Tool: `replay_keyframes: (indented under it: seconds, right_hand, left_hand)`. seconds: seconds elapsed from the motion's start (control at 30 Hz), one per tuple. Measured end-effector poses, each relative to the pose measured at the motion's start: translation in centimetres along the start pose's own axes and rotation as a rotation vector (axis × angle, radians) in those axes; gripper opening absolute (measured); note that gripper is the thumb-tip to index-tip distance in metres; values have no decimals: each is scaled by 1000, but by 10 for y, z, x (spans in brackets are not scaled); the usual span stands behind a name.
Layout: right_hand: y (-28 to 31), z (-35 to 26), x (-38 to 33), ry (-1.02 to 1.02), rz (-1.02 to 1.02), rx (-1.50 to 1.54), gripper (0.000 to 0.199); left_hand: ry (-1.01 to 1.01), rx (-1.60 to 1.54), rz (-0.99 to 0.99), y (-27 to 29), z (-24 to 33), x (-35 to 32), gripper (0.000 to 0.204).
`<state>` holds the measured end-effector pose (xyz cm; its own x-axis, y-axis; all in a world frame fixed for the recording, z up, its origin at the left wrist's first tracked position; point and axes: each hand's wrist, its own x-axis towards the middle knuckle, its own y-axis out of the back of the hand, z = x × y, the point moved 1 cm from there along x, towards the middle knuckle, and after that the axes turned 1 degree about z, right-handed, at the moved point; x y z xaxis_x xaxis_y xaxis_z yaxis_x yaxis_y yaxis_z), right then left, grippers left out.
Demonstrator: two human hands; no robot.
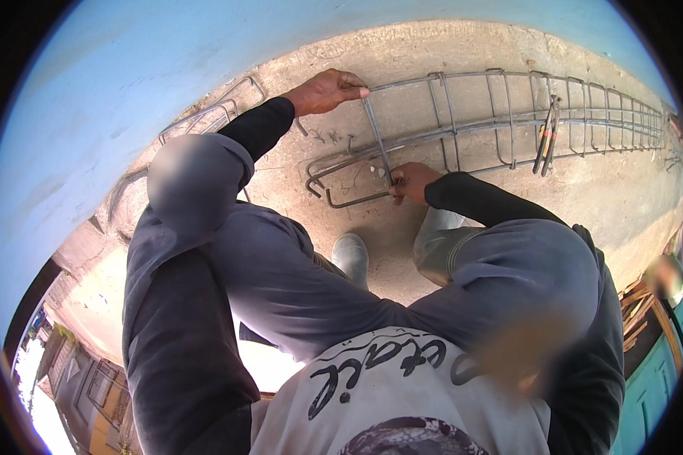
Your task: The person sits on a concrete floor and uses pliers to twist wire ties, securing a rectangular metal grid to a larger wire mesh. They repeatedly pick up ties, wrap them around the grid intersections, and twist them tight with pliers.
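A long cage of steel rebar (524,120) stretches from the middle toward the right, with rectangular stirrups set along its bars. My left hand (330,92) pinches the far corner of the end stirrup (377,136), next to the tip of the far long bar. At that stirrup's near corner, my right hand (412,184) has its fingers closed around the rod, close to the near long bar. Hooked bar ends stick out to the left of my right hand. Pincers (546,138) with red and black handles rest across the cage farther right.
Loose bent stirrups (218,114) lie by the blue wall (167,61) at the left. Short bits of wire (332,137) are scattered on the concrete floor (387,265). My boots (350,258) stand just before the cage. Wood strips (639,312) are at the lower right.
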<state>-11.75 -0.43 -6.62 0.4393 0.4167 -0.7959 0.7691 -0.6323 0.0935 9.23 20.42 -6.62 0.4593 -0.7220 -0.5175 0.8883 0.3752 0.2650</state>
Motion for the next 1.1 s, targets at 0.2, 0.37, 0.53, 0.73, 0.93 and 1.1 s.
replay_keyframes:
  seconds: [0.2,0.37,0.53,0.73,0.93,1.1]
  right_hand:
    - [1,-4,1,19,-3,-58,21]
    - [1,2,5,-11,-10,-73,20]
    - [12,-5,-8,62,-4,-234,24]
    - [12,6,-12,85,-30,-242,28]
    - [13,3,-18,-30,80,-65,22]
    - [14,-4,-19,43,60,-89,23]
  left_hand:
    - [31,-25,-19,3,-4,-3,54]
    - [2,21,10,1,-1,2,53]
    - [17,-13,46,-3,-3,-4,54]
    - [-77,22,95,-12,4,8,56]
    - [-52,44,72,-13,16,21,54]
    - [-41,58,61,-12,10,27,54]
